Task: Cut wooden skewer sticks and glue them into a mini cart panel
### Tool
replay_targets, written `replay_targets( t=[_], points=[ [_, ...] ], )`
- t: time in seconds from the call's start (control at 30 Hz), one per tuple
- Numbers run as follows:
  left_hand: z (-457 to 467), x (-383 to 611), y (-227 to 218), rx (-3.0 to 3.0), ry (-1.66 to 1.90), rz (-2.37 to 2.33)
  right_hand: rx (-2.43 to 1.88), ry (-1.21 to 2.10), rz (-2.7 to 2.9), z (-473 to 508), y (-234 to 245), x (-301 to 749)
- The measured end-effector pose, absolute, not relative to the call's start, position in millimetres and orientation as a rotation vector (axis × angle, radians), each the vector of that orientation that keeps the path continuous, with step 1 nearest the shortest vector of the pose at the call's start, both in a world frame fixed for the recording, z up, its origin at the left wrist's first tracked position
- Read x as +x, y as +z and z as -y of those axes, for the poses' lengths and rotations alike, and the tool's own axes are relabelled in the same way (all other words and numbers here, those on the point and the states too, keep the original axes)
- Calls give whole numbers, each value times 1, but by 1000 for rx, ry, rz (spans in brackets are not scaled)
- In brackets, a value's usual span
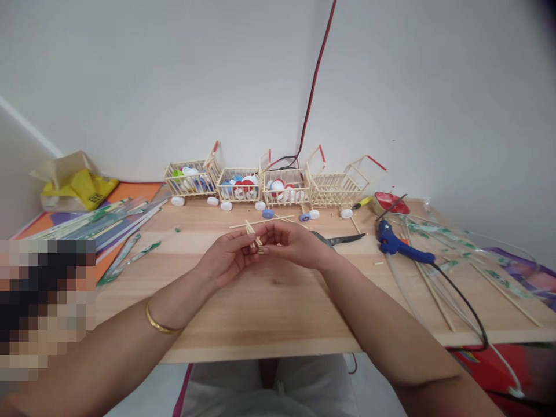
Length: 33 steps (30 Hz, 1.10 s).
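Note:
Above the middle of the wooden table, my two hands meet around a few short pale wooden sticks. The fingers of my left hand, with a gold bangle on its wrist, are closed on the sticks. My right hand pinches them from the other side; its fingertips partly hide the lower ends. Longer sticks lie just behind my hands. Close to my right hand rest dark-bladed scissors, their handle partly hidden by it.
Several miniature stick shopping carts line the wall, some filled with bottle caps. At right lie a blue glue gun with its cord, a yellow cutter, a red-and-white container and loose sticks. Plastic-wrapped sticks and a yellow bag occupy the left.

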<state>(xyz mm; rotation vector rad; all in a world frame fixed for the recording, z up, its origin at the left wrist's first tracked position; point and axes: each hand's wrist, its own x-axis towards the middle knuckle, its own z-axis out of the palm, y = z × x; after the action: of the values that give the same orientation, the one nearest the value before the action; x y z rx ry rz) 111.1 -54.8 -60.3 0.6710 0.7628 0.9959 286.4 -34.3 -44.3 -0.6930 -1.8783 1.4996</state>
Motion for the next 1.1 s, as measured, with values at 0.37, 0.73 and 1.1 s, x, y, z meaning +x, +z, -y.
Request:
replay_targets(
  t=[0.37, 0.73, 1.1],
  points=[
    [57, 112, -60, 688, 991, -758, -797, 1157, 2038, 38, -42, 285],
    [58, 113, -61, 673, 1005, -804, -842, 1061, 2052, 40, -41, 281],
    [57, 113, -64, 714, 988, -796, -815, 1119, 2057, 39, -42, 281]
  ],
)
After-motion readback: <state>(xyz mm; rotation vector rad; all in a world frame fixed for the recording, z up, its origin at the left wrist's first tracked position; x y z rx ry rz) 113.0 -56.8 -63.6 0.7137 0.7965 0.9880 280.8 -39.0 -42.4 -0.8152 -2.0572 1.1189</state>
